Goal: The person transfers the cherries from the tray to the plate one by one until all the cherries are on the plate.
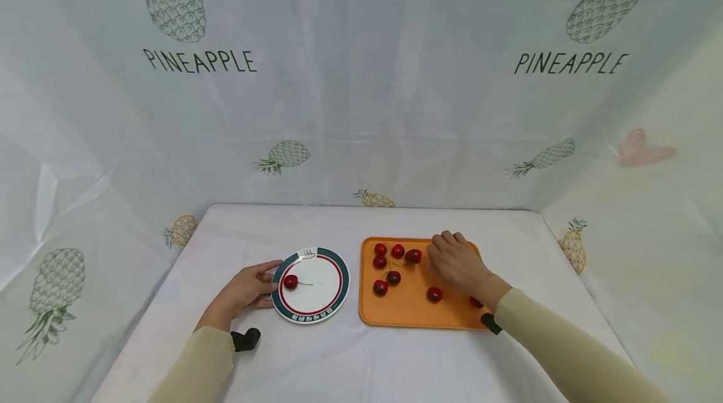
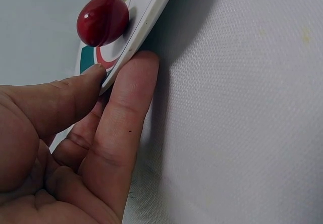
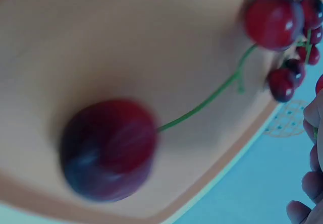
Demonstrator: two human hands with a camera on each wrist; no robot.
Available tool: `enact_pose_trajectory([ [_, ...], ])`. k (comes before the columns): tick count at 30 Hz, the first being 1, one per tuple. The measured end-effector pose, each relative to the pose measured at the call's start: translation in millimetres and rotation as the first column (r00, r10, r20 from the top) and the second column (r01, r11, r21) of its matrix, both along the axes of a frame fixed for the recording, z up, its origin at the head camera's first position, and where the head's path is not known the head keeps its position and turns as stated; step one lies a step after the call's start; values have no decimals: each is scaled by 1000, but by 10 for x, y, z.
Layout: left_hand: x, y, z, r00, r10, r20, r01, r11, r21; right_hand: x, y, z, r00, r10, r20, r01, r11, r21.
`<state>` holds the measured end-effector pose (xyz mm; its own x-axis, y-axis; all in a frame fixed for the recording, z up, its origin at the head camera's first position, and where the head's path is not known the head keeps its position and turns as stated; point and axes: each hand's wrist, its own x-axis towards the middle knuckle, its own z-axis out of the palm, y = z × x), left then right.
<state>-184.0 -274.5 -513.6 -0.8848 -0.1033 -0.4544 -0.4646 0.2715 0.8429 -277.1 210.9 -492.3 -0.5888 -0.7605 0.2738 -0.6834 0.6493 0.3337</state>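
Observation:
My left hand (image 1: 245,287) grips the near-left rim of a round white plate (image 1: 322,277) with a green and red border. In the left wrist view the thumb lies on top of the rim and a finger underneath. One red cherry (image 1: 290,282) with a stem lies on the plate. Over an orange tray (image 1: 407,312), my right hand (image 1: 456,262) has its fingers curled. The right wrist view shows a bit of green stem between those fingers and a red cherry (image 3: 319,85) beside them, mostly cut off by the frame edge.
Several cherries lie in the tray, most toward its left side; one cherry (image 1: 434,294) sits near the middle and another (image 1: 476,302) beside the right wrist. White cloth covers the table (image 1: 316,365). A pineapple-print curtain (image 1: 361,95) hangs behind and along the sides.

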Motion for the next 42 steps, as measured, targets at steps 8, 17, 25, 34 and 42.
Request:
enact_pose_trajectory([
  [8, 0, 23, 32, 1000, 2, -8, -2, 1000, -5, 58, -292, 123, 999, 30, -29, -30, 999, -15],
  [17, -39, 29, 2, 1000, -4, -10, 4, 1000, -17, 97, -657, 272, 999, 40, -3, -40, 999, 15],
  [25, -23, -3, -8, 1000, 12, -7, -12, 1000, -15, 105, -1043, 273, 996, 79, 39, -80, 996, 31],
  [34, -23, -7, 22, 1000, 15, -9, -15, 1000, 0, 131, -1496, 165, 994, 81, 80, -84, 996, 33],
  [42, -17, -3, 26, 1000, 16, 0, -16, 1000, 0, 203, -1890, 125, 987, 77, 138, -92, 991, 101],
])
